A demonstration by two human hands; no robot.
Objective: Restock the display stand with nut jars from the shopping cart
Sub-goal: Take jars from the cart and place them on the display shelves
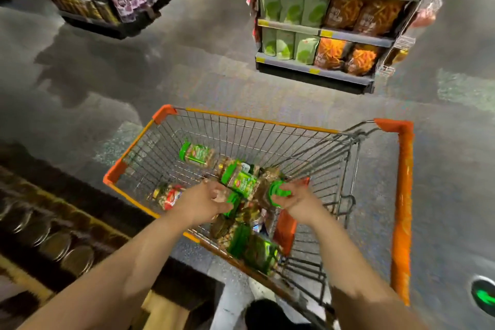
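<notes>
Both hands down in shopping cart (267, 122). Left hand (206, 202) grips green-lid jar (232, 202); right hand (294, 197) grips green lid (277, 190) of second jar, at 3 o'clock from first. Advice: hold lids firm, lift straight up, clear wire rim, then turn toward display stand (45, 225) at 9 o'clock.

Brightness: dim overall, colours heavy and saturated.
Light source: overhead, reflected as pale patches on the glossy floor (187, 43).
Shadows: a dark, soft-edged patch spreads over the floor at left.
Blur: motion smear throughout; the jar lids (53, 238) at lower left and the far shelf (316, 27) are soft.
Distortion: wide-angle bending tilts shelves and stretches the forearms at the bottom edge.
Noise: blocky compression grain on the floor near the cart (401, 195).
</notes>
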